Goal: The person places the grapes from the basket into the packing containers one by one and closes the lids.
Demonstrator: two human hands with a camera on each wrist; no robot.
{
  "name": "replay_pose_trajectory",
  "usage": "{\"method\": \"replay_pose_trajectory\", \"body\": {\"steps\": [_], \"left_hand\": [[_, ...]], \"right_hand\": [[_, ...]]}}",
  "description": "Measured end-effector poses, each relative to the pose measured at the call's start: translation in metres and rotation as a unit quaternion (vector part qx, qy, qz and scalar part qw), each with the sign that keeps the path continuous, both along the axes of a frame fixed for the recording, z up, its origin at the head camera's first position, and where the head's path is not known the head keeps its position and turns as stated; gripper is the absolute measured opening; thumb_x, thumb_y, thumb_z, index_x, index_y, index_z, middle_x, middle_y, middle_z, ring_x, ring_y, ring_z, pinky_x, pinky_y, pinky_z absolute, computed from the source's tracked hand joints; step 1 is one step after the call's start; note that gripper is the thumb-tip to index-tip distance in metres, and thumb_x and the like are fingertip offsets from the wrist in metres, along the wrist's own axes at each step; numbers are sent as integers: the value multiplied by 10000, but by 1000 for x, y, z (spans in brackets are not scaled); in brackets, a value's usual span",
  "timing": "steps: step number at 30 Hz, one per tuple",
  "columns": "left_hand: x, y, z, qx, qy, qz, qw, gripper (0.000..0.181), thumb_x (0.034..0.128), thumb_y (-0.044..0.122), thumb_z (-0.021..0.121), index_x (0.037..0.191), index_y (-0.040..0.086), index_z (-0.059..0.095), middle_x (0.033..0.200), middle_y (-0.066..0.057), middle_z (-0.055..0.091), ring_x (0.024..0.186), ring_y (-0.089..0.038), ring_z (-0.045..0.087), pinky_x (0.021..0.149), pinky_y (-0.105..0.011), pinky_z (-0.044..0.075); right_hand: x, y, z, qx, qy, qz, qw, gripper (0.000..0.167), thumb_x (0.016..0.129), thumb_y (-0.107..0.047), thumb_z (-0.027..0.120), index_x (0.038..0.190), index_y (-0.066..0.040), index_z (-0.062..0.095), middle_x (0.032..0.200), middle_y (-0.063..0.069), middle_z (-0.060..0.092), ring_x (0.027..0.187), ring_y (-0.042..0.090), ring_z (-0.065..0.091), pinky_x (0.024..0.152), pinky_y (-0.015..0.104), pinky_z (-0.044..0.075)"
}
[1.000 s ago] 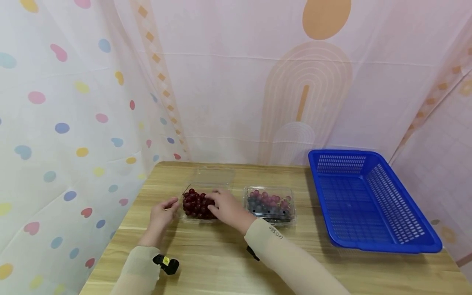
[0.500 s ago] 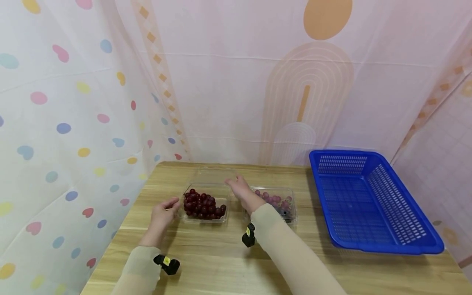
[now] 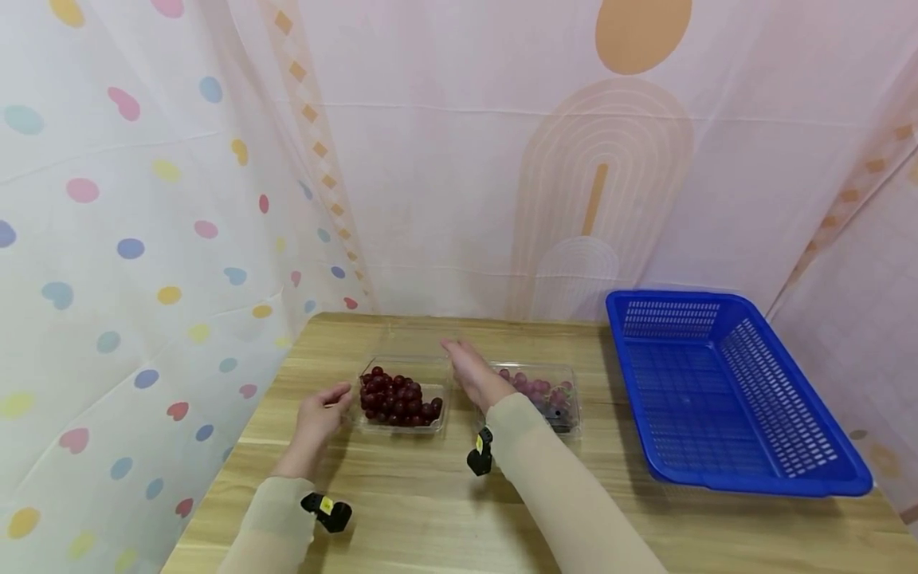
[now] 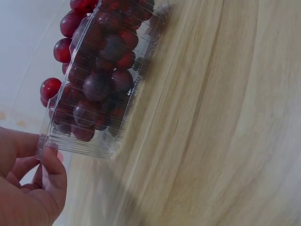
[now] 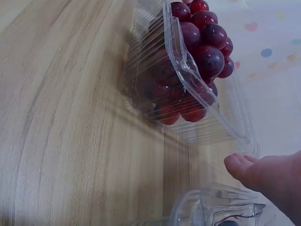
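Observation:
A clear plastic clamshell box [image 3: 402,430] holding a bunch of dark red grapes [image 3: 398,399] sits on the table, its transparent lid [image 3: 416,341] folded back behind it. My left hand [image 3: 319,416] pinches the left rim of the box between thumb and fingers, plain in the left wrist view. At the opposite back corner is my right hand [image 3: 476,379], fingers extended, close beside the rim. In the right wrist view the right hand [image 5: 273,176] shows only part of itself near the box's corner; whether it touches the plastic I cannot tell.
A second clear box [image 3: 566,371] with pinkish and dark grapes stands just right of the first, partly behind my right hand. Farther right is a large blue plastic basket [image 3: 717,470]. A patterned curtain [image 3: 430,199] hangs behind the wooden table [image 3: 430,502].
My right hand has left the grapes and moved right and back to the box's far right corner, uncovering the right side of the bunch. My left hand has stayed put.

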State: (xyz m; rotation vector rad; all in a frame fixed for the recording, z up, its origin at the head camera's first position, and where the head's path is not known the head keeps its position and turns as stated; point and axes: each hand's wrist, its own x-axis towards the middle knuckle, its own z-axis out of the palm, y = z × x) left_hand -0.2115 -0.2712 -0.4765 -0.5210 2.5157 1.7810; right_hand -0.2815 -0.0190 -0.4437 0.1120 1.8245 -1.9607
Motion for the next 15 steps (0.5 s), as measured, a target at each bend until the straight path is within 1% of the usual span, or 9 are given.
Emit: {"method": "replay_pose_trajectory", "body": {"steps": [3, 8, 11, 15], "left_hand": [[0, -1, 0, -12, 2, -34, 10000, 387, 967, 84, 519, 1328, -51, 493, 1194, -178, 555, 892, -118, 561, 657, -174, 522], [-1, -1, 0, 19, -12, -22, 10000, 388, 963, 80, 526, 1325, -54, 493, 1159, -152, 560, 884, -115, 558, 655, -169, 522], [-1, -1, 0, 79, -1, 2, 10000, 390, 960, 75, 530, 1324, -60, 492, 1142, -147, 572, 861, -93, 561, 650, -165, 519], [0, -1, 1, 124, -16, 9, 9999, 393, 958, 70, 532, 1326, -62, 489, 1149, -161, 574, 843, -68, 559, 652, -162, 518]], "right_hand": [[-3, 1, -1, -89, 138, -153, 9997, 758, 957, -412, 477, 1529, -119, 74, 1567, 160, 141, 1430, 348, 166, 1172, 502, 149], [-6, 3, 1, -263, 501, -449, 9974, 695, 955, -359, 501, 1521, -151, 155, 1549, 159, 203, 1407, 361, 225, 1151, 532, 187], [-5, 5, 6, -360, 749, -486, 9954, 655, 964, -319, 493, 1516, -149, 182, 1525, 167, 264, 1375, 353, 292, 1137, 532, 225], [-3, 9, 14, -383, 1017, -400, 9933, 597, 981, -315, 469, 1509, -184, 223, 1509, 133, 315, 1346, 321, 342, 1118, 532, 258]]}}
